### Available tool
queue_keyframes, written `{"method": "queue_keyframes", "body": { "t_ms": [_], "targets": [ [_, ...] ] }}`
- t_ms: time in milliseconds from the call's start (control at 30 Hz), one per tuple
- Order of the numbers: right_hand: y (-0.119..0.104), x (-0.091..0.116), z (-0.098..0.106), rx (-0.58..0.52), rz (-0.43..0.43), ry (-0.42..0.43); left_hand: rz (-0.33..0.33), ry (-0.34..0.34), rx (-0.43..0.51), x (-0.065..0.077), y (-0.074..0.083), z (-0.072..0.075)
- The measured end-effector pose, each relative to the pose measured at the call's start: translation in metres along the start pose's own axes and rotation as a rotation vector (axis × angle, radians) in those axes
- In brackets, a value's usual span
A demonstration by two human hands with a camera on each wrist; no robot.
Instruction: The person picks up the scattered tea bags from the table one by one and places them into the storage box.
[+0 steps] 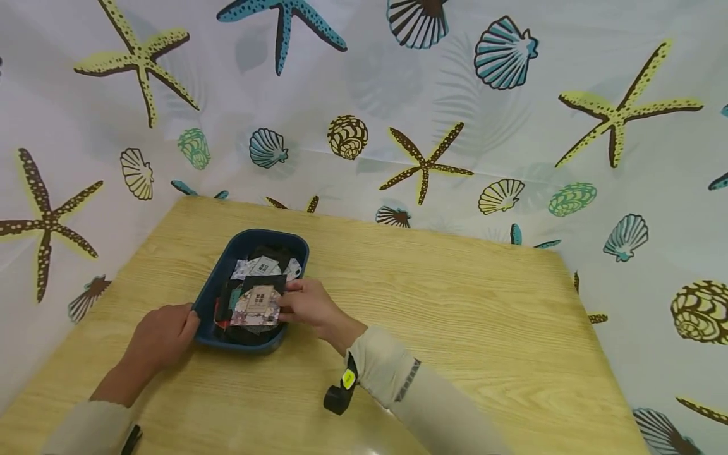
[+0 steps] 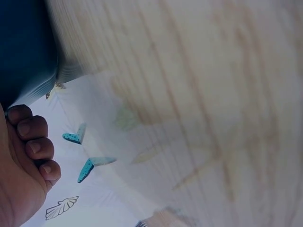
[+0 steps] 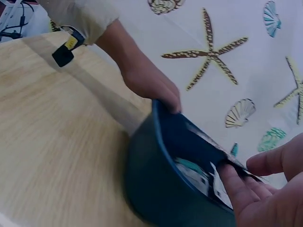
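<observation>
My left hand (image 1: 165, 335) grips the near left rim of a deep blue plastic bin (image 1: 218, 273). Seen from the right wrist, that hand (image 3: 154, 87) hooks over the rim. Between thumb and fingers, my right hand (image 1: 313, 306) pinches the right edge of a flat square packet (image 1: 256, 311), printed with pale flowers below a dark top band. The packet lies over the other contents of the bin. Behind it are a white printed packet (image 1: 264, 266) and dark items. A bit of red (image 1: 222, 323) shows at the lower left.
The bin stands on the left part of a light wood-grain table (image 1: 443, 303). A white cloth (image 1: 387, 82) printed with starfish and shells hangs behind and at the sides. A black wrist device (image 1: 339, 398) hangs under my right cuff.
</observation>
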State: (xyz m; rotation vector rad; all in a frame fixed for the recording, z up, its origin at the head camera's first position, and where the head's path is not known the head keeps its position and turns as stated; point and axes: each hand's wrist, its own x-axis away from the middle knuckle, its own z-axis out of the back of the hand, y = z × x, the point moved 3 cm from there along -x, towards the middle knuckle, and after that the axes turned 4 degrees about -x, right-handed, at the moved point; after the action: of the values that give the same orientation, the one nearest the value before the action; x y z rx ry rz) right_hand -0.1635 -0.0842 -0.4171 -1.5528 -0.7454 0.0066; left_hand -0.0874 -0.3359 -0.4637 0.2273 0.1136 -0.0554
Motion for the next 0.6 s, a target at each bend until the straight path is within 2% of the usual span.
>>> {"method": "queue_keyframes", "body": {
  "t_ms": [167, 300, 467, 600],
  "targets": [
    [0.013, 0.001, -0.018, -0.033, -0.031, -0.067, -0.024, -0.001, 0.015, -0.006, 0.008, -0.003],
    [0.014, 0.009, -0.012, -0.015, -0.038, -0.141, -0.040, 0.000, 0.029, -0.012, 0.013, -0.005],
    [0.010, 0.028, 0.026, 0.056, 0.038, -0.235, -0.023, -0.039, 0.026, -0.014, 0.011, -0.006],
    [0.017, 0.053, 0.075, 0.221, 0.095, -0.314, 0.018, -0.093, 0.024, -0.006, 0.003, -0.005]
  ]
}}
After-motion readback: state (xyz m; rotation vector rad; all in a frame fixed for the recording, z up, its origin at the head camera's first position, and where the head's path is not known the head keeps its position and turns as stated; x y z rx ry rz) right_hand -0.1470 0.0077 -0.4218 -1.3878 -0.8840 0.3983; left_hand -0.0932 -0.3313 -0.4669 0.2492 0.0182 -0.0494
